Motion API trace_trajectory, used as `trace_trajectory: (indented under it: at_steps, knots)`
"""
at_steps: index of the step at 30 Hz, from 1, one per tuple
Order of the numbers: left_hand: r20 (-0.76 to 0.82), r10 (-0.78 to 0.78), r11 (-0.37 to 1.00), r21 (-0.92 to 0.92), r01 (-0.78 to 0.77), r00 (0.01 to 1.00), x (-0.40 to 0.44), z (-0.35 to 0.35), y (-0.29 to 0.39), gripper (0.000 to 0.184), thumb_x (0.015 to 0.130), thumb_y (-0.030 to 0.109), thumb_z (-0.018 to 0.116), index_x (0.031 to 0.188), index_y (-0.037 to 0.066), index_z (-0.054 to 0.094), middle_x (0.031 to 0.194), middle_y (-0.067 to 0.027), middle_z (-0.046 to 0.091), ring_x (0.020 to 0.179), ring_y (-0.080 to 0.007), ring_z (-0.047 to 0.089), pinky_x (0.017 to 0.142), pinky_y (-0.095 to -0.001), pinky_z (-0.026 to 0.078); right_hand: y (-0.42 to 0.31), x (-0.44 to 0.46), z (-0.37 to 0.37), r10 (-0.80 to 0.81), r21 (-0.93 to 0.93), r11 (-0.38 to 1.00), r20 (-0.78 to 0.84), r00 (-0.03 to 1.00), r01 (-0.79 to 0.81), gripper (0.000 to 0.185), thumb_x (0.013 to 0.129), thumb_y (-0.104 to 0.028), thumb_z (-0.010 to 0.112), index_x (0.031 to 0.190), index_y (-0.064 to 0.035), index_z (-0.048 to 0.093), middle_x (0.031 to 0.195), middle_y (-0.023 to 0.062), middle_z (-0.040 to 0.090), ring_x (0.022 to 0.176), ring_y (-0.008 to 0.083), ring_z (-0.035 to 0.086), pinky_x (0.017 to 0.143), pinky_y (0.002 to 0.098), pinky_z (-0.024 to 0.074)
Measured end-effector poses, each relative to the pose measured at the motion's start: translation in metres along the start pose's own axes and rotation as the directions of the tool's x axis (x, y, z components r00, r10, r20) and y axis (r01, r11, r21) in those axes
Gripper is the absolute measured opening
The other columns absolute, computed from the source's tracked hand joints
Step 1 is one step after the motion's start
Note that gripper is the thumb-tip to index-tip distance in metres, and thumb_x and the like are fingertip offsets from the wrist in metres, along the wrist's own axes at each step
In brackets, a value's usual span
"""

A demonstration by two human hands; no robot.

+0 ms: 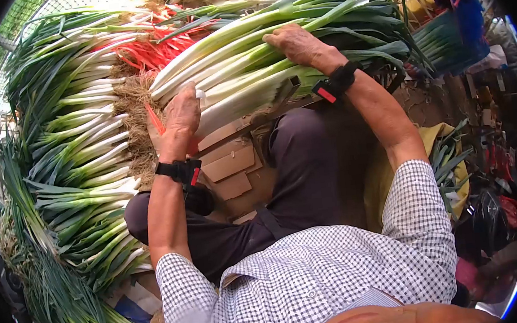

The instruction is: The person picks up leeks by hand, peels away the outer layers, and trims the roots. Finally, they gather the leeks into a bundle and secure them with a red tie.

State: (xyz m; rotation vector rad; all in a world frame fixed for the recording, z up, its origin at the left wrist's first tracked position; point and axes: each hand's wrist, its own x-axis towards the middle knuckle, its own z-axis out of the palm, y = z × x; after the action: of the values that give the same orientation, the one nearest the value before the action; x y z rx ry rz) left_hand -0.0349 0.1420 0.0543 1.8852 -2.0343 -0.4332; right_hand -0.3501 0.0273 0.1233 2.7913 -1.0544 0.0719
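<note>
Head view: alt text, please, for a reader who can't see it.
A person's left hand is at a bunch of leeks, near the pale ends, while the right hand lies across the stalks where they turn green. A long pile of leeks fills the picture's left side, with bright red strips near its top.

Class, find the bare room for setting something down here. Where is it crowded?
Most open is the cardboard, bordered in view by the left wrist strap, the trousers and the leek bunch. Crowded: around the left hand and right hand, both at that bunch, and on the person's left, filled by the leek pile.
</note>
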Motion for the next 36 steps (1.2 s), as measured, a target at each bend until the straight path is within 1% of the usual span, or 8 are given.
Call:
trace_trajectory:
  at_steps: [6,9,10,17,22,28,29,36]
  knots:
    - [-0.101,0.128,0.992,-0.008,-0.129,0.987,0.015,0.041,-0.019,0.016,0.093,0.019,0.050,0.099,0.010,0.062,0.102,-0.0162,0.067,0.097,-0.0395,0.063,0.079,-0.0511,0.049,0.048,-0.038,-0.026,0.071,0.030,0.997,0.099,0.993,-0.074,0.037,0.081,-0.023,0.074,0.113,-0.0079,0.064,0.103,0.0085,0.065,0.105,0.0286,0.059,0.098,0.0411,0.0424]
    - [-0.110,0.158,0.987,0.004,-0.158,0.981,0.011,0.042,-0.019,0.012,0.091,0.017,0.054,0.096,0.011,0.062,0.098,-0.0154,0.068,0.095,-0.0382,0.064,0.077,-0.0506,0.050,0.032,-0.043,-0.015,-0.049,0.046,0.997,-0.127,0.991,0.056,0.031,0.081,-0.026,0.073,0.107,-0.0099,0.066,0.105,0.0093,0.065,0.108,0.0284,0.059,0.099,0.0407,0.0413]
    - [-0.124,0.159,0.987,0.022,-0.157,0.979,0.013,0.044,-0.020,0.009,0.089,0.015,0.057,0.095,0.011,0.062,0.095,-0.0155,0.068,0.095,-0.0377,0.064,0.076,-0.0495,0.050,0.031,-0.049,-0.013,-0.092,-0.091,0.992,-0.060,0.994,0.086,0.034,0.081,-0.024,0.073,0.111,-0.0097,0.065,0.109,0.0109,0.064,0.110,0.0287,0.058,0.099,0.0405,0.0417]
    - [-0.324,0.125,0.970,-0.160,-0.185,0.938,0.009,0.042,-0.027,0.014,0.093,0.014,0.055,0.102,0.009,0.064,0.098,-0.0205,0.065,0.095,-0.0401,0.063,0.079,-0.0476,0.049,0.041,-0.031,-0.033,-0.013,0.061,0.998,0.035,0.999,0.011,0.016,0.084,-0.013,0.066,0.099,-0.0080,0.064,0.085,0.0131,0.065,0.088,0.0332,0.064,0.084,0.0430,0.0489]
    - [-0.158,0.132,0.987,-0.067,-0.144,0.979,0.008,0.032,-0.029,0.016,0.094,0.016,0.058,0.106,0.006,0.062,0.105,-0.0210,0.065,0.097,-0.0407,0.064,0.081,-0.0494,0.051,0.051,-0.016,-0.018,0.036,0.152,0.982,0.421,0.907,-0.109,0.016,0.079,-0.019,0.068,0.093,-0.0108,0.067,0.084,0.0142,0.068,0.088,0.0353,0.066,0.077,0.0464,0.0515]
    - [0.022,0.086,0.996,-0.011,-0.086,0.996,0.032,0.038,-0.036,0.024,0.094,0.027,0.061,0.105,0.005,0.061,0.101,-0.0247,0.066,0.099,-0.0445,0.062,0.083,-0.0522,0.049,0.032,-0.032,-0.030,0.073,-0.203,0.979,0.193,0.978,-0.033,0.024,0.080,-0.033,0.072,0.094,-0.0143,0.074,0.099,0.0071,0.064,0.107,0.0273,0.058,0.096,0.0404,0.0419]
    - [0.037,0.080,0.997,0.005,-0.081,0.996,0.032,0.036,-0.035,0.024,0.094,0.027,0.061,0.104,0.005,0.061,0.101,-0.0246,0.066,0.099,-0.0444,0.062,0.084,-0.0522,0.049,0.032,-0.037,-0.035,0.042,-0.234,0.972,0.082,0.996,-0.021,0.024,0.078,-0.033,0.074,0.090,-0.0130,0.075,0.097,0.0081,0.065,0.104,0.0265,0.060,0.094,0.0390,0.0435]
    - [0.155,0.022,0.991,0.125,-0.042,0.988,0.048,0.038,-0.038,0.022,0.090,0.024,0.062,0.100,0.004,0.061,0.092,-0.0249,0.067,0.093,-0.0444,0.064,0.080,-0.0522,0.049,0.068,-0.017,0.011,-0.037,-0.052,0.998,0.182,0.983,0.048,0.016,0.077,-0.023,0.072,0.074,-0.0067,0.070,0.081,0.0138,0.068,0.086,0.0328,0.067,0.076,0.0422,0.0551]
